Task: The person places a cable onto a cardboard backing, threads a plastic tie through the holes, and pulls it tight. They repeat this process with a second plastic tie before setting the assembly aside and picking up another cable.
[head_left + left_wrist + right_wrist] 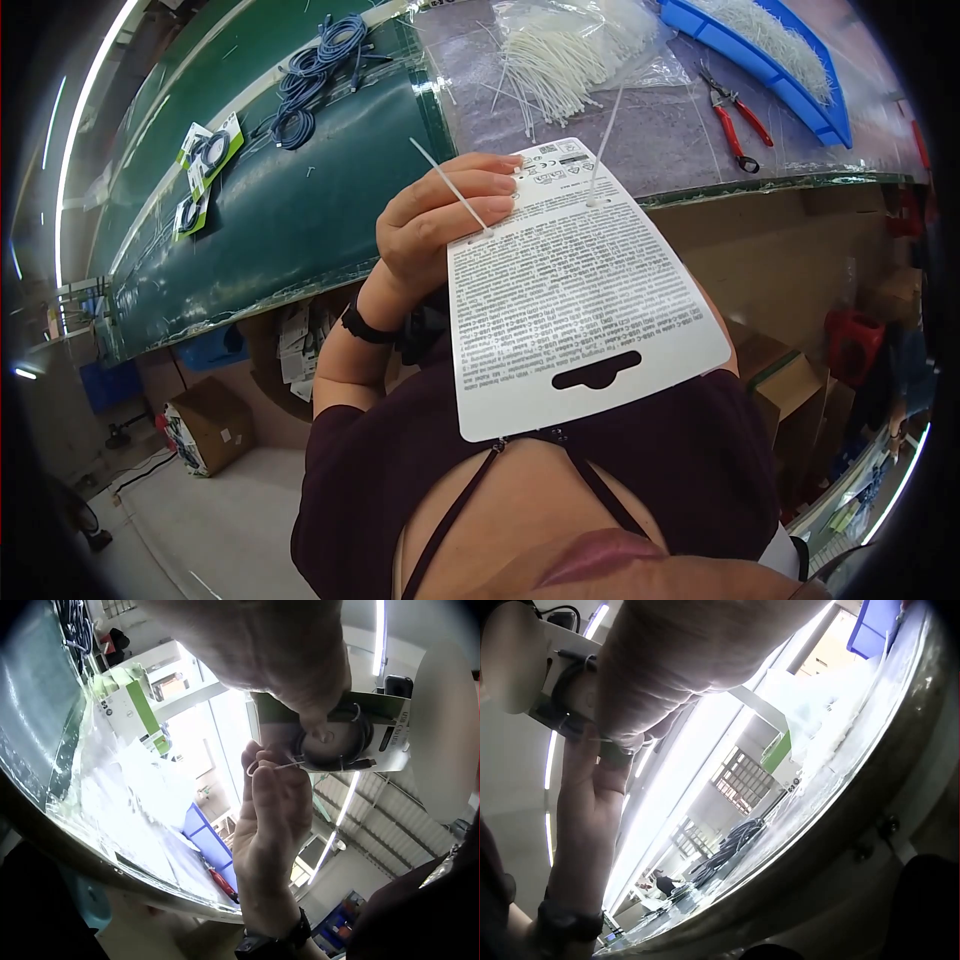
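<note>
A white printed packaging card (585, 290) with a hang slot stands tilted before my chest in the head view, its text side toward me. Two white cable ties (450, 185) poke out through holes near its far edge. My left hand (440, 215) grips the card's far left corner, fingers lying over the printed side. On the card's other face, a dark coiled cable (366, 739) shows in the left wrist view. There my right hand (274, 806) pinches a white cable tie close to that cable. In the head view, the card hides the right hand.
On the table lie a bag of loose white ties (560, 70), red-handled cutters (735, 115) and a blue bin (800, 95). Coiled blue cables (315, 75) and carded cables (208, 160) rest on the green mat (290, 220). Cardboard boxes (210, 425) stand below.
</note>
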